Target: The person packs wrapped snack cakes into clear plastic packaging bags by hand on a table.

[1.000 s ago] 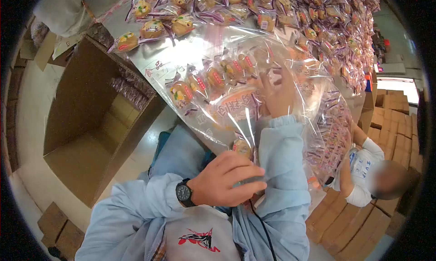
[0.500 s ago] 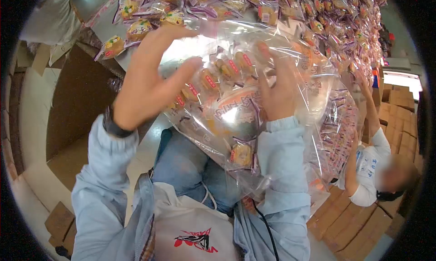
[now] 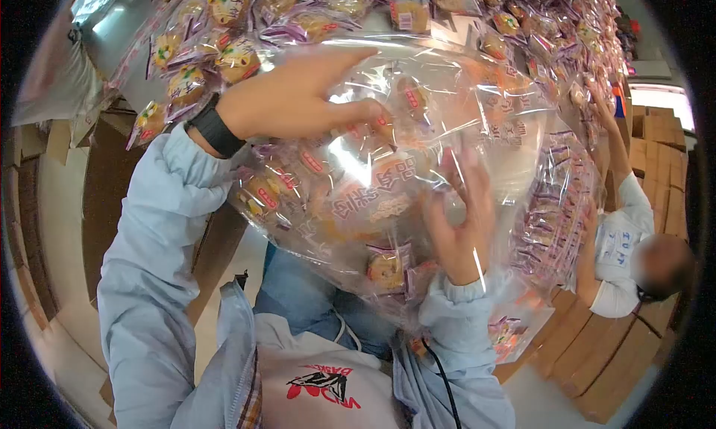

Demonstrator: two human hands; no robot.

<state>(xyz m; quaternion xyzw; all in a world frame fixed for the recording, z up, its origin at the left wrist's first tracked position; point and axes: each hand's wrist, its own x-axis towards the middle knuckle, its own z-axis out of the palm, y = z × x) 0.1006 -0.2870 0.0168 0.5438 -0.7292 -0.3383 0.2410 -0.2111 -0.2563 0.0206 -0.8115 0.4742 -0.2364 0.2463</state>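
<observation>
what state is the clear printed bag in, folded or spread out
Spread out: the clear bag extends wide, its large print showing and wrapped snacks visible through it.

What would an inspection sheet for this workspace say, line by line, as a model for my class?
Surface: table, partly covered.
Job's things: printed clear bag; snack packets show through it.
Clutter: many loose packets along the table's far side.
Hands: left hand open over the bag, contact unclear; right hand open, seen through clear plastic.
Cables: one black cable beside the right sleeve.
Surroundings: cardboard boxes and another person at right.
</observation>
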